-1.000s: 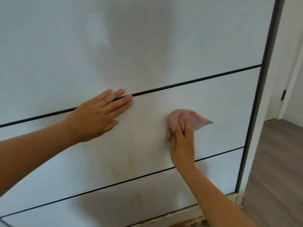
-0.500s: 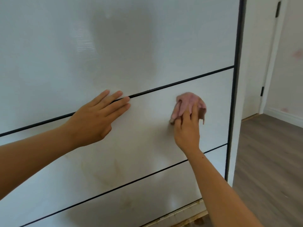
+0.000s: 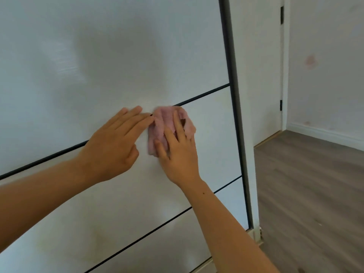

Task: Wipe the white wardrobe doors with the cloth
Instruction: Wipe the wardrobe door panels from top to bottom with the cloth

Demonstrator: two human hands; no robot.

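My right grip point(image 3: 178, 154) has swept the pink cloth point(image 3: 165, 121) leftward and up across the middle panel point(image 3: 212, 134). A moment ago it worked well apart from my left grip point(image 3: 116, 142); now the cloth lies over the dark seam point(image 3: 204, 94) between that panel and the big door point(image 3: 118, 56) above, its left edge just at my left fingertips point(image 3: 146, 118). Neither grip is clenched. The right one is released flat, with its fingers spread straight and pressing the cloth against the surface rather than clutching it. The left rests palm-down on the door, bracing me and holding nothing. I judge this stroke has covered the right stretch of the middle panel up to its top edge. The broad door above and the lowest panel point(image 3: 137, 223), where I see faint yellowish marks point(image 3: 96, 239), look to be left for later passes.
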